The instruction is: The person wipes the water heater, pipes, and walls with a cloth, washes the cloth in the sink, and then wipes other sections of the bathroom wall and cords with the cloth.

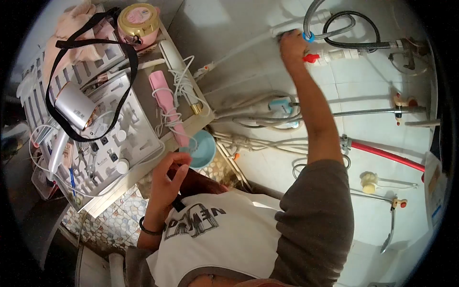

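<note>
My right hand (pixel 292 47) reaches out to the tiled wall, its fingers closed beside a white pipe (pixel 299 25). Something dark shows at the fingertips, too small to name. Right by this hand are a blue ring (pixel 308 37) on a grey braided hose and a red valve handle (pixel 311 58). My left hand (pixel 166 182) hangs in front of my body, loosely curled with thumb and fingers apart, and nothing shows in it. Nearest to it are a pink hair straightener (pixel 165 98) with its cord wound round it and a light-blue basin (pixel 204 150).
On the left, a cabinet top bears a white slotted tray (pixel 143 131), a silver-white cylindrical device (pixel 75 106), a black strap (pixel 51 91) and a pink jar with gold lid (pixel 139 24). Along the wall run hoses, a red bar (pixel 387 155) and several taps. Pebble-patterned floor (pixel 103 227) lies below.
</note>
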`<act>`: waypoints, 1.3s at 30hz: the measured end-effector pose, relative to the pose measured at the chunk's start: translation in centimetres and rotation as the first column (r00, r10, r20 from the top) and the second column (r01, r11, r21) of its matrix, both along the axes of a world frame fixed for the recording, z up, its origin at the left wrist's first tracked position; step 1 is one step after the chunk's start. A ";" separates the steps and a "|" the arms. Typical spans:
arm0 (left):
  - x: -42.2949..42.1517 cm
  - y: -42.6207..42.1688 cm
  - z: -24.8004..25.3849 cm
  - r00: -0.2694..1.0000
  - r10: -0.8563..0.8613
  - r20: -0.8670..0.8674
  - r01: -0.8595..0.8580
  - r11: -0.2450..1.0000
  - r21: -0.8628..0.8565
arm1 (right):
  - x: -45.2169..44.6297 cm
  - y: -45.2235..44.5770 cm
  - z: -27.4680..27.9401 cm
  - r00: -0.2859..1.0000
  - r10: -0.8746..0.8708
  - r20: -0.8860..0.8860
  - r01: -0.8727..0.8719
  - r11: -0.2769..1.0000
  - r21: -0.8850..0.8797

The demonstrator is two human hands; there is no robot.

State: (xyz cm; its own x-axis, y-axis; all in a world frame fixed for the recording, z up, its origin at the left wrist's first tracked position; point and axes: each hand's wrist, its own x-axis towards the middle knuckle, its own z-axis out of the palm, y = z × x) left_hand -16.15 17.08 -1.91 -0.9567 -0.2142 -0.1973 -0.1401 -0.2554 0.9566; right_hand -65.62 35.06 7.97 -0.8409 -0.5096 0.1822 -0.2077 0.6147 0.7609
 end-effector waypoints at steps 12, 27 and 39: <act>-0.4 -1.9 -0.2 0.997 0.032 0.067 -0.026 0.996 -0.085 | -2.2 4.8 -24.5 0.957 0.132 0.259 -0.098 0.985 -0.139; -1.7 0.4 3.4 0.986 -0.085 -0.144 0.073 0.994 -0.087 | 0.6 1.2 3.4 0.994 -0.026 0.107 0.052 0.968 -0.247; -1.1 -1.3 1.8 0.991 0.086 -0.101 -0.098 0.989 -0.114 | 6.7 -7.4 -4.8 0.685 0.418 0.597 0.252 0.633 -0.732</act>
